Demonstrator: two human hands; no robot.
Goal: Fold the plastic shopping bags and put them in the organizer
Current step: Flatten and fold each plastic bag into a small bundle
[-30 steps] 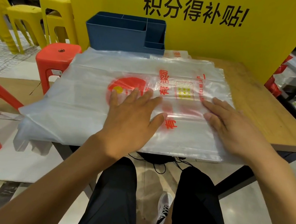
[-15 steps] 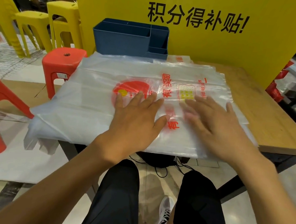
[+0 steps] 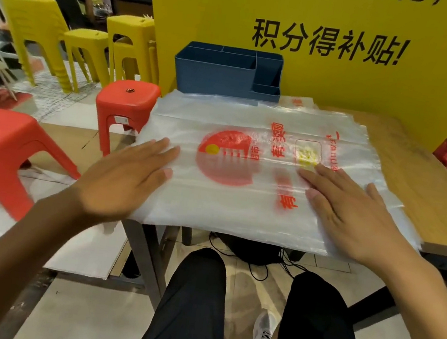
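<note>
Wood surface (image 3: 424,190) by yellow wall (image 3: 328,78), stools (image 3: 126,102) at left.
Clear bags (image 3: 241,200) w/ red print lie stacked flat on surface; blue organizer (image 3: 217,74) behind. Left hand (image 3: 121,181) & right hand (image 3: 352,215) flat on top bag, fingers straight, gripping nothing.

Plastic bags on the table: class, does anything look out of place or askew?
Yes. The bag stack overhangs the table's left and near edges, unsupported there. Both hands, left and right, lie flat on it.
</note>
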